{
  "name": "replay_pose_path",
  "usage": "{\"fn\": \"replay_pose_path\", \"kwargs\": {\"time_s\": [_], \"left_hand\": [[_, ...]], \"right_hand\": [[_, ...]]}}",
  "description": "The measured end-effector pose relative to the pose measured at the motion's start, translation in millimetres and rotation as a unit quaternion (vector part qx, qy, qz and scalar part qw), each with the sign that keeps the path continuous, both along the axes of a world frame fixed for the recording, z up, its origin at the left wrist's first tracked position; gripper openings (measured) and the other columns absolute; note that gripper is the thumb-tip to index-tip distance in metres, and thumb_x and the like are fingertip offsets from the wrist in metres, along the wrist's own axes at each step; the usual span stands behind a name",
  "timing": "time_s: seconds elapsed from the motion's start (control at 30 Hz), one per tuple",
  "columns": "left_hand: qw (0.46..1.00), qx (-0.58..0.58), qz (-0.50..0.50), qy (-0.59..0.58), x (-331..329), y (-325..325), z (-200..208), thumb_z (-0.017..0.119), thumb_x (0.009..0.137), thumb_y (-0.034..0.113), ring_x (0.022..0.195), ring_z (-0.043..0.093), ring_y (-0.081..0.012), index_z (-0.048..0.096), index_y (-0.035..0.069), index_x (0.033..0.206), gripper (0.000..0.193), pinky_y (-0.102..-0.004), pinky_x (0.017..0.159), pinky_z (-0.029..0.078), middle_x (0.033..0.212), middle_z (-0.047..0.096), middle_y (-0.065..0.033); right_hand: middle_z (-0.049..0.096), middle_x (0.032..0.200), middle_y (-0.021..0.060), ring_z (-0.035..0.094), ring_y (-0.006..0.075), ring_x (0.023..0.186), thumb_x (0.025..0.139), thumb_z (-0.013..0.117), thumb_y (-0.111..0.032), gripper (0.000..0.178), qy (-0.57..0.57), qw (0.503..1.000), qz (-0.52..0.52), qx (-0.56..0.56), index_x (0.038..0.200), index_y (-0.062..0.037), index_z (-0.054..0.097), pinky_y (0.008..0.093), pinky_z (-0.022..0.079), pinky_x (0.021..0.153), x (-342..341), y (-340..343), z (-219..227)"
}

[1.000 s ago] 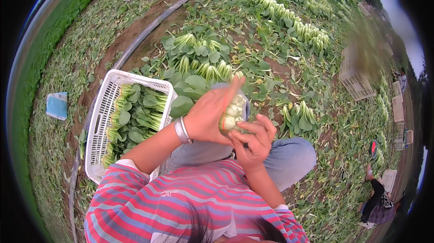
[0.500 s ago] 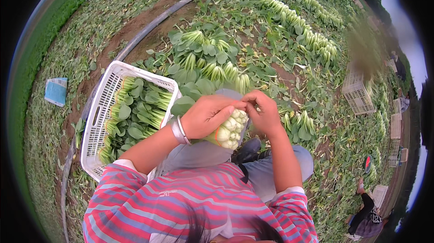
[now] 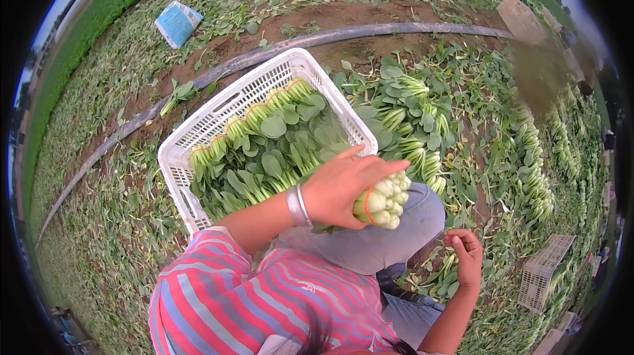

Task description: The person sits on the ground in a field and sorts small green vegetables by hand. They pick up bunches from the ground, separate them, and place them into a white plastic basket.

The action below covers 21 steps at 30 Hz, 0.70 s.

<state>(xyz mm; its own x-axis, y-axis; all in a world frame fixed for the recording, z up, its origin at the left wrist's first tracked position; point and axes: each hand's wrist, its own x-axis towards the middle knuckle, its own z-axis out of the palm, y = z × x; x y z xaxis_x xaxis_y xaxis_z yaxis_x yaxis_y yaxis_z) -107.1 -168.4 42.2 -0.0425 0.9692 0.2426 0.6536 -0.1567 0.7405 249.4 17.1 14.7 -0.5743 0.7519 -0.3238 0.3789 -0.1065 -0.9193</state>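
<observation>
My left hand (image 3: pixel 337 190) is wrapped round a bunch of bok choy (image 3: pixel 383 204), above my bent knee and beside the crate's near right corner. The pale stem ends point right, and an orange band circles them; the leaves are mostly hidden under the hand and forearm. My right hand (image 3: pixel 467 256) is apart from the bunch, lower right, its fingers curled in to the thumb; whether anything small is between them cannot be made out. Left of the bunch stands a white plastic crate (image 3: pixel 254 93) with banded bok choy (image 3: pixel 264 140) packed in rows.
Loose bok choy (image 3: pixel 416 127) lies piled on the ground right of the crate. A grey hose (image 3: pixel 317 39) curves behind it. A blue and white packet (image 3: pixel 178 23) lies far left. Another crate (image 3: pixel 545 272) stands at right, near long rows of cut bok choy (image 3: pixel 531 163).
My right hand has come off the bunch and moved down to the right. My left hand carries the bunch alone. The view has turned left, bringing the crate nearer the middle.
</observation>
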Motion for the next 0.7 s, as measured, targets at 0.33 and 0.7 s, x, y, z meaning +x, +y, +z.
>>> {"fn": "replay_pose_path", "kwargs": {"time_s": [0.33, 0.7], "left_hand": [[0.827, -0.195, 0.407, 0.334, -143.2, 43.5, -282.2, 0.079, 0.079, 0.068, 0.15, 0.036, -0.0423, 0.011, 0.019, 0.171, 0.124, -0.0633, 0.125, 0.02, 0.168, 0.03, -0.0164], [0.84, -0.385, 0.309, 0.226, -195.6, 89.8, -204.4, 0.093, 0.063, 0.051, 0.12, 0.065, -0.0397, 0.044, 0.012, 0.152, 0.109, -0.0514, 0.111, 0.044, 0.131, 0.067, -0.0192]], "right_hand": [[0.074, 0.107, 0.0066, 0.068, 0.0149, 0.095, 0.105, 0.065, -0.015, 0.022, -0.09, 0.985, -0.077, -0.126, 0.121, -0.0005, 0.069, 0.0306, 0.054, 0.087, 39.3, -2.3, -63.2], [0.073, 0.103, 0.0068, 0.069, 0.0144, 0.093, 0.105, 0.064, -0.017, 0.022, -0.114, 0.952, -0.246, -0.144, 0.12, -0.0018, 0.068, 0.0295, 0.055, 0.083, 100.8, 5.6, -85.4]]}}
